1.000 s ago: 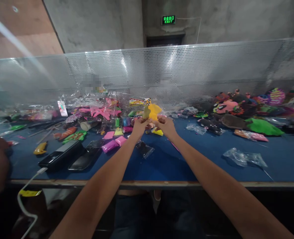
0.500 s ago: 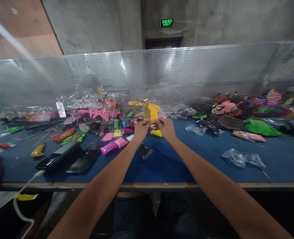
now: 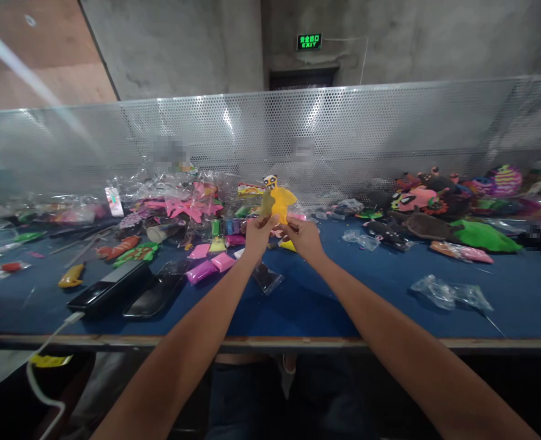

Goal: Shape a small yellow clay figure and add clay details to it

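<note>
A yellow clay figure (image 3: 280,203) with a black-and-white face and a duller olive patch on its left side is held upright above the table. My left hand (image 3: 257,235) pinches its lower left edge. On the lower right, the fingers of my right hand (image 3: 303,236) are closed on the same figure. Below and left of the hands lie pink packets (image 3: 223,262), a purple packet (image 3: 201,272) and a black packet (image 3: 267,278). A yellow packet (image 3: 289,245) shows between my wrists.
A power bank (image 3: 110,287) with a white cable and a phone (image 3: 156,296) lie at the left front. Clay figures (image 3: 419,200) and a green piece (image 3: 483,236) are at the right. Crumpled clear wrap (image 3: 449,292) lies at the right front. A perforated metal screen (image 3: 366,122) stands behind.
The yellow figure is raised slightly, and its face now shows more clearly. Both hands keep hold of it. At the left edge, a person's arm has shifted a little outward.
</note>
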Demonstrator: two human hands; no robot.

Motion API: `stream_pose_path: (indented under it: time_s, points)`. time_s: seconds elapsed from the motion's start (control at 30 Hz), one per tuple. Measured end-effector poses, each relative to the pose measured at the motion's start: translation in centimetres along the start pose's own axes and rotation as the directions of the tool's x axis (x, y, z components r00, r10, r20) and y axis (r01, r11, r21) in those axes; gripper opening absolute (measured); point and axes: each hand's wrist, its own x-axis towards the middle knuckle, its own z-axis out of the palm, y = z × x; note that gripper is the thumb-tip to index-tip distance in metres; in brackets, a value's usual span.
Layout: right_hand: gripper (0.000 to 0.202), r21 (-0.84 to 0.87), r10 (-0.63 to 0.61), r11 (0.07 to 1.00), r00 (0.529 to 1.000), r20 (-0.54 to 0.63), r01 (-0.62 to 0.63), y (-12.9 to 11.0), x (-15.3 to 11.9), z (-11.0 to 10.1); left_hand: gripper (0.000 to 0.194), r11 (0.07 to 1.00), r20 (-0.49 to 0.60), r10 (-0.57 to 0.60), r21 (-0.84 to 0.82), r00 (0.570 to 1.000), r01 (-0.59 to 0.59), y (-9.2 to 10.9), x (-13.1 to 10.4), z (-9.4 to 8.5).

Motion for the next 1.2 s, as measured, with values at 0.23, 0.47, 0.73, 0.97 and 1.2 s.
stream_pose_path:
  time_s: [0.23, 0.47, 0.73, 0.97, 1.2]
  points:
    - [0.031, 0.038, 0.059, 0.997, 0.998, 0.009, -0.06, -0.1, 0.4, -0.4, 0.033, 0.998, -0.052, -0.045, -0.054, 0.998, 0.042, -0.1, 0.6, -0.5]
    - [0.031, 0.158, 0.077, 0.985, 0.996, -0.034, -0.071, -0.1, 0.7, -0.1, 0.037, 0.976, -0.087, -0.139, -0.179, 0.987, 0.122, 0.5, 0.6, -0.7]
    - [0.028, 0.219, 0.077, 0.975, 0.987, -0.143, -0.044, -0.6, 0.4, -0.3, 0.036, 0.965, 0.069, -0.196, -0.162, 0.978, 0.205, 0.7, 0.0, -0.2]
    - [0.043, 0.313, 0.162, 0.942, 0.98, -0.114, -0.119, -1.0, 0.6, -0.4, 0.039, 0.981, 0.091, -0.144, -0.122, 0.985, 0.154, 0.6, -0.1, -0.3]
    - [0.049, 0.371, 0.258, 0.907, 0.959, -0.116, -0.199, -1.1, 0.6, -0.5, 0.035, 0.989, 0.178, -0.148, 0.014, 0.973, 0.148, 0.3, 0.1, -0.3]
